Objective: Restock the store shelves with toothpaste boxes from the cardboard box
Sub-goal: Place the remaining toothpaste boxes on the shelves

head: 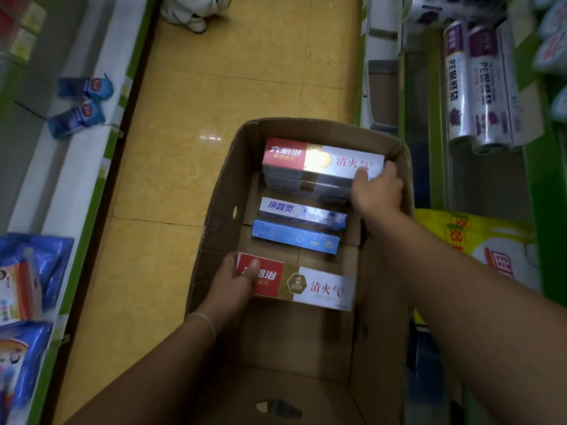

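Note:
An open cardboard box [221, 191] stands on the aisle floor below me. My left hand [234, 283] grips the red end of a red, gold and white toothpaste box [319, 288], lifted at the near part of the carton. My right hand [376, 187] grips the right end of the top box of a stack of the same red and white toothpaste boxes [306, 157] at the far end. Between them lie two blue toothpaste boxes [299, 223], one partly on the other.
A low white and green shelf [82, 167] runs along the left with small blue packs [80, 101] and blue bags [27, 271]. On the right, shelving holds rolls of cling film [478, 84] and a yellow sack [478, 240]. Someone's white shoes [196, 10] stand up the aisle.

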The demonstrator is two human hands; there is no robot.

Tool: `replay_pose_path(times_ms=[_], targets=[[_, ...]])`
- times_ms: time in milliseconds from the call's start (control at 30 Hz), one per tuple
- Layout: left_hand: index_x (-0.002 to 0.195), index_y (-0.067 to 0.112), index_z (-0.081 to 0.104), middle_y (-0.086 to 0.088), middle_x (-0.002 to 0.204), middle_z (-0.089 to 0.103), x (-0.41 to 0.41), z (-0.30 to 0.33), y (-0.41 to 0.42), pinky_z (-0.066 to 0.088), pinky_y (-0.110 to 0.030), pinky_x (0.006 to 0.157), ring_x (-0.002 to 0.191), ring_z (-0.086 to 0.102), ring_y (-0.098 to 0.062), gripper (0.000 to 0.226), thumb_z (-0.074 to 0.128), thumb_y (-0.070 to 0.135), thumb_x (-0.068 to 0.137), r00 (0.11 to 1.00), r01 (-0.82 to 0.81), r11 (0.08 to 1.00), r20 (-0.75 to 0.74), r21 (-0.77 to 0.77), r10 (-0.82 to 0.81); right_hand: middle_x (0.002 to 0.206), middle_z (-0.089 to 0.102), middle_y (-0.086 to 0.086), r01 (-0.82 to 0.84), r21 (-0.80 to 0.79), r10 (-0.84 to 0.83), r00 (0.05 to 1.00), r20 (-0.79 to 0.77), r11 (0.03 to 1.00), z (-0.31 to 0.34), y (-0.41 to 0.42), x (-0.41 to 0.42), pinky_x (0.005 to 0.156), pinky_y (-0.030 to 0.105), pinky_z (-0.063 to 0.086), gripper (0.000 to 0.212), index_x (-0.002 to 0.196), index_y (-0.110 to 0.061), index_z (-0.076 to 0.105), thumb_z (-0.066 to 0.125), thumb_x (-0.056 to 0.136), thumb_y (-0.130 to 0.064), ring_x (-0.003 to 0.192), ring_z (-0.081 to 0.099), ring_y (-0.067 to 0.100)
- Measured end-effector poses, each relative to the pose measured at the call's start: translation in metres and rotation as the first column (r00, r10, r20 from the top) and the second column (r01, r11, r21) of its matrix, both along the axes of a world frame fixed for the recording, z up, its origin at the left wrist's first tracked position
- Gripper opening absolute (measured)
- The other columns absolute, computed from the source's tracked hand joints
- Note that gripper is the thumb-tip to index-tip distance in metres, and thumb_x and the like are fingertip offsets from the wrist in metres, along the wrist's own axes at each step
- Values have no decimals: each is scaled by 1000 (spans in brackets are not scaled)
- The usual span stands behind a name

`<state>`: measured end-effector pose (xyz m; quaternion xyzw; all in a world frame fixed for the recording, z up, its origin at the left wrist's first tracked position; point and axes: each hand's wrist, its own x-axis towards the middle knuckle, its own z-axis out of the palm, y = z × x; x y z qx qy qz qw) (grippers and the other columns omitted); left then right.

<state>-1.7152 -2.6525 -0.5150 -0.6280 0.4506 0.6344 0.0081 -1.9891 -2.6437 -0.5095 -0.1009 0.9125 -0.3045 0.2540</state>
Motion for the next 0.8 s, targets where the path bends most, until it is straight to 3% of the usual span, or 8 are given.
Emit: replay_pose_path(times_ms=[100,267,433,600,700,800], targets=[[136,21,43,-1,114,62,8,-2,6,50,-43,97,103,62,-18,44,53,36,97,1000,-3,1000,5,11,3,150,38,16,46,7,-46,996,83,999,-12,-22,-15,109,49,40,78,153,-15,21,56,94,-50,132,45,37],[138,24,42,0,116,61,18,-2,8,49,-44,99,106,61,-18,45,52,38,97,1000,-8,1000,20,21,8,147,44,13,129,21,-131,982,136,991,-25,-23,-19,106,50,44,104,148,-12,31,81,68,-56,132,47,33],[136,23,44,3,110,61,13,3,3,49,-39,94,101,61,-16,41,52,35,97,1000,-22,1000,15,19,21,146,47,12,92,-19,-86,976,202,996,-30,4,4,110,43,42,116,151,-19,30,92,57,-46,132,47,30],[133,23,46,2,111,63,7,17,1,53,-34,85,99,63,-15,38,53,33,97,1000,-14,1000,-25,20,15,126,60,5,54,-101,-19,947,320,993,-37,47,39,90,44,57,67,123,-24,50,88,69,-13,110,61,25],[131,25,45,4,108,63,4,27,1,52,-27,75,96,64,-12,35,52,33,97,999,1,1000,-51,18,0,112,57,-3,73,-119,-22,923,384,990,-31,69,56,64,26,55,48,118,-24,50,76,82,-4,98,61,17],[128,26,45,5,107,64,5,36,4,52,-24,71,94,65,-10,32,52,32,97,997,16,1000,-70,17,-15,108,61,-1,66,-110,-15,912,409,992,-27,91,66,67,30,56,39,117,-21,50,70,88,-5,94,64,19]])
